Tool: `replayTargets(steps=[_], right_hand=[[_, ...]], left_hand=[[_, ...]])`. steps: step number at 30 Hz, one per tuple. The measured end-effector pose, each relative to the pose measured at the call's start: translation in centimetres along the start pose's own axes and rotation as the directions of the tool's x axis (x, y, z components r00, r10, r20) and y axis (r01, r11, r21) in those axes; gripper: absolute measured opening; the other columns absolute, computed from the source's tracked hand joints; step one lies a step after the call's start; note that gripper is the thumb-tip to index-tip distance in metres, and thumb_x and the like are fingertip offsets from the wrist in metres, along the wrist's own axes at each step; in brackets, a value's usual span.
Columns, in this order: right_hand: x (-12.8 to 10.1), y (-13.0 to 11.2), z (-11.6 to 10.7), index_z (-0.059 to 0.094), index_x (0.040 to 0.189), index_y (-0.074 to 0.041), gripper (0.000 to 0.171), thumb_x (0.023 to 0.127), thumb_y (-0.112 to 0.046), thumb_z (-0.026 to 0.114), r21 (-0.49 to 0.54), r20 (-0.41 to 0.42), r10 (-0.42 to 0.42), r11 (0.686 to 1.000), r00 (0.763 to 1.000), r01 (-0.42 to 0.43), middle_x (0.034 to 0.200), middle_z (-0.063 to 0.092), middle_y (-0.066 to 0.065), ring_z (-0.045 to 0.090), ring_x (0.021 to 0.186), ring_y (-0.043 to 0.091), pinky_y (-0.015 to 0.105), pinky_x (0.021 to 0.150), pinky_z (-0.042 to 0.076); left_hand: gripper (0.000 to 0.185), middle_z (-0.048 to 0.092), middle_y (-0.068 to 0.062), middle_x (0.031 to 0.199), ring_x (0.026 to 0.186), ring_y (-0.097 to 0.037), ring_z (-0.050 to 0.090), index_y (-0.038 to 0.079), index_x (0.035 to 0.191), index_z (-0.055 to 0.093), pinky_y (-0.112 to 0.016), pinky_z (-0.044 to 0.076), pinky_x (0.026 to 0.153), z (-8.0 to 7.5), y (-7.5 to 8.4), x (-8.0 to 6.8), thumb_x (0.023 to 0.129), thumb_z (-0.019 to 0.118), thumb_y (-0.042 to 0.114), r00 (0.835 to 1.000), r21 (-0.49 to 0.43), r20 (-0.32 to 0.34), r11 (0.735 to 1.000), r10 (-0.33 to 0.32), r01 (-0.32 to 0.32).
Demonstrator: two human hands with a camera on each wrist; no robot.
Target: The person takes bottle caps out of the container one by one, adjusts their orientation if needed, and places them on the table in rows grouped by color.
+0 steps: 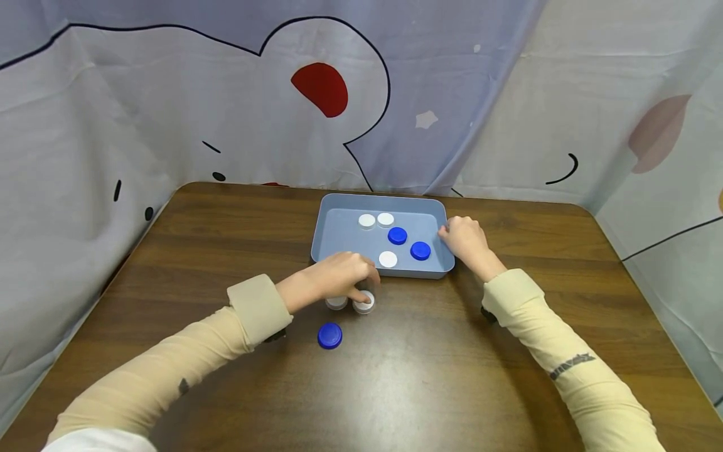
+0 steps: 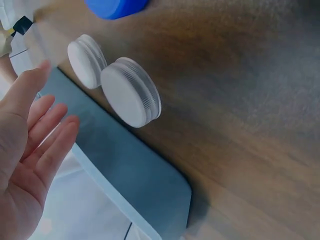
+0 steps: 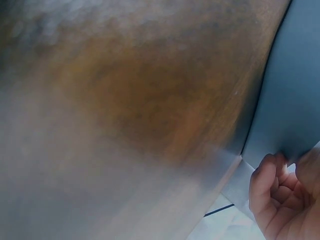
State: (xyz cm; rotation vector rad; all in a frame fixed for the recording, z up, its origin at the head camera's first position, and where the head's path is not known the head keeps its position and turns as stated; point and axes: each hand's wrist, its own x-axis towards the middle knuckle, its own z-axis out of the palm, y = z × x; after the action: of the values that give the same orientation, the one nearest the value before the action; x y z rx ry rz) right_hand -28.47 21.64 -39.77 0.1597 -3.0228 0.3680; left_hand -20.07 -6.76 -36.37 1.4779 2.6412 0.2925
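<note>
On the counter (image 1: 395,376), just near of the blue tray (image 1: 330,216), your left hand (image 1: 339,276) hovers over two white caps (image 1: 364,302) sitting side by side. Your left wrist view shows the fingers (image 2: 47,145) straight and relaxed, the grip released, holding nothing; the closer white cap (image 2: 131,92) and its neighbour (image 2: 86,61) lie untouched beside the tray's near wall. From the head view a fingertip looks close to the right-hand cap, though I can't tell if it's touching.

Over on the right, your right hand (image 1: 465,242) is curled on the tray's right rim, and the wrist view shows the fingers (image 3: 267,192) bent round the edge (image 3: 280,100), clenched on it and steadying it. Inside the tray lie three white caps (image 1: 387,258) and two blue caps (image 1: 420,250). One more blue cap (image 1: 330,336) sits alone on the counter, nearer to you.

Watch out: those two white caps are nearly touching, so a sloppy pinch on one could knock the other rolling across the counter. And if your right hand tugs the rim, the tray may slide and scatter the loose caps inside.
</note>
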Motion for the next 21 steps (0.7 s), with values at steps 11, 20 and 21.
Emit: replayTargets(steps=[11, 20, 21], right_hand=[[0.0, -0.1, -0.2, 0.045, 0.055, -0.008, 0.038, 0.090, -0.021, 0.052, 0.007, 0.002, -0.002, 1.000, 1.000, 0.002, 0.064, 0.057, 0.017, 0.059, 0.065, 0.037, 0.048, 0.059, 0.048], [0.1, 0.1, -0.1, 0.046, 0.056, -0.008, 0.037, 0.090, -0.022, 0.052, 0.007, 0.001, -0.001, 1.000, 1.000, 0.001, 0.066, 0.058, 0.017, 0.059, 0.066, 0.037, 0.049, 0.060, 0.048], [0.1, 0.1, -0.1, 0.046, 0.055, -0.009, 0.037, 0.090, -0.022, 0.052, 0.006, 0.003, 0.003, 1.000, 1.000, -0.003, 0.066, 0.058, 0.017, 0.058, 0.066, 0.037, 0.049, 0.059, 0.048]], left_hand=[[0.035, 0.072, -0.008, 0.102, 0.094, -0.021, 0.068, 0.003, 0.107, 0.070, -0.034, 0.054, 0.085, -2.4, -0.7, 0.4, 0.080, 0.076, 0.026, 0.995, 0.011, -0.095, 0.999, -0.040, 0.041], [0.032, 0.072, -0.010, 0.103, 0.097, -0.025, 0.067, 0.003, 0.105, 0.071, -0.037, 0.054, 0.085, -4.2, -2.0, 0.5, 0.081, 0.076, 0.024, 0.973, 0.018, -0.088, 0.977, -0.212, 0.214], [0.032, 0.072, -0.010, 0.104, 0.098, -0.025, 0.067, 0.003, 0.105, 0.071, -0.037, 0.054, 0.086, -4.2, -2.2, 0.6, 0.081, 0.075, 0.023, 0.969, 0.013, -0.077, 0.971, -0.235, 0.237]])
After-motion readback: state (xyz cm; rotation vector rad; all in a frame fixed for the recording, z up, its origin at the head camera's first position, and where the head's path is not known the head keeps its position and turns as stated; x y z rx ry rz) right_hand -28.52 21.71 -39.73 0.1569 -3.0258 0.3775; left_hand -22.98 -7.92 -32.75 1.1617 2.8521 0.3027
